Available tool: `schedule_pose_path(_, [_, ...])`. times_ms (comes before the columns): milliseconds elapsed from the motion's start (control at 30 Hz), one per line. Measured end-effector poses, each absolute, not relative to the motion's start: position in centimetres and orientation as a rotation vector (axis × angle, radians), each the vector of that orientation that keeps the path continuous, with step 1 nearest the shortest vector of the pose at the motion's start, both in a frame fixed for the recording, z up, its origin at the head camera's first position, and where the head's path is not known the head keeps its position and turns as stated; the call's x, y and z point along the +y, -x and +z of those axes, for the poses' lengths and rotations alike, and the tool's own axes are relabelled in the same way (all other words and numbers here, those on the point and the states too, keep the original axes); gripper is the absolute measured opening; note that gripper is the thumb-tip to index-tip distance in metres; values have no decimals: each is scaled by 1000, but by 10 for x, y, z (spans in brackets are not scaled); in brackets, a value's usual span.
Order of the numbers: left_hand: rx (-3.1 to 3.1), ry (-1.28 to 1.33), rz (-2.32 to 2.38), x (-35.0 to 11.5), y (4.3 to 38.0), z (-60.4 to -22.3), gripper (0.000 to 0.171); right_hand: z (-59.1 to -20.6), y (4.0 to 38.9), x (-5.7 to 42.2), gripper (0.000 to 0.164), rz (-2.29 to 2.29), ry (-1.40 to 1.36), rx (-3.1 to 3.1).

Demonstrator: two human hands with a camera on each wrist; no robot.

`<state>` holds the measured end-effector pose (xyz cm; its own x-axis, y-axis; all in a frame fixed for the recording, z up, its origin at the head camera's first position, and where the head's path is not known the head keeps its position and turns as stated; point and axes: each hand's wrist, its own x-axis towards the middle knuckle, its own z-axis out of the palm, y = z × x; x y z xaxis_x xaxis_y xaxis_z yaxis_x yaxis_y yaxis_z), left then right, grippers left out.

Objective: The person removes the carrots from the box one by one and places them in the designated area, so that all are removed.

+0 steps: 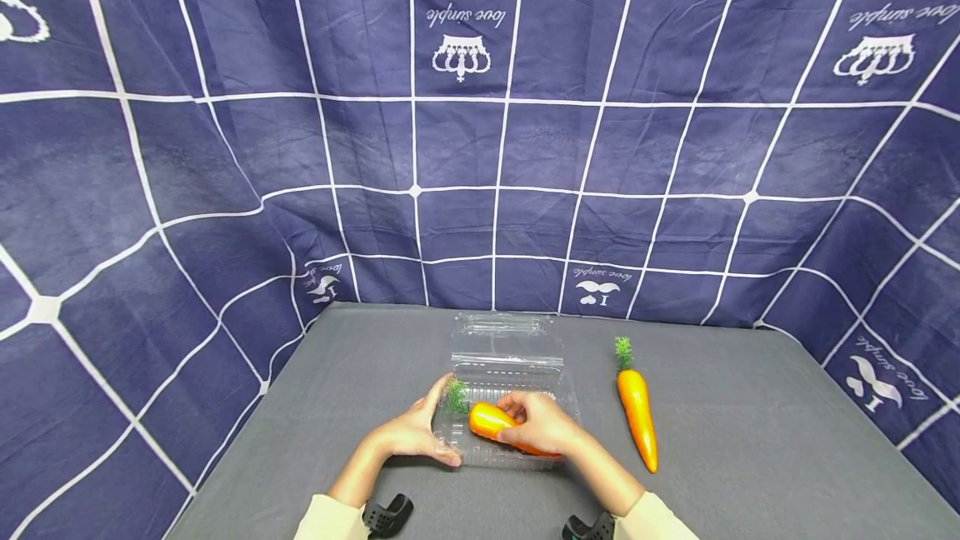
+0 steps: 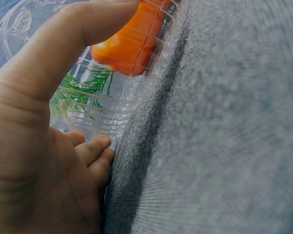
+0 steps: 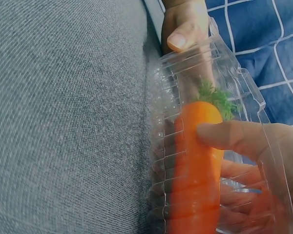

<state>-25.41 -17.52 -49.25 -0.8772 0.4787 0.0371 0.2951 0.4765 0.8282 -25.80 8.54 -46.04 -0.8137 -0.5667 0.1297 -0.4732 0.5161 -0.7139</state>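
A clear plastic clamshell box (image 1: 495,459) lies on the grey table with its lid (image 1: 507,344) folded back. Inside it lies a glossy orange toy carrot (image 1: 489,421), its green leafy top (image 1: 456,397) at the box's left end. My right hand (image 1: 546,423) reaches into the box and grips this carrot between thumb and fingers; the hand covers its middle. My left hand (image 1: 408,433) holds the box's left end, thumb at the front corner and fingers along the side. In the right wrist view, the carrot (image 3: 198,161) shows through the clear wall, right thumb on it.
Another orange carrot (image 1: 637,417) with a green top lies on the table to the right of the box. A blue cloth (image 1: 465,148) with white grid lines hangs behind the table and along both sides. Dark wrist straps (image 1: 387,515) circle both forearms.
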Motion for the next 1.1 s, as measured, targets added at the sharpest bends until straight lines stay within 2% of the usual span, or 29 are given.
schedule_pose_path(467, [2516,-711,1365,-175,255,-495,129,-460,256,86,43,-1110,896,2648])
schedule_pose_path(1100, [2520,-705,1384,-175,255,-495,129,-455,261,89,47,-1609,644,2479])
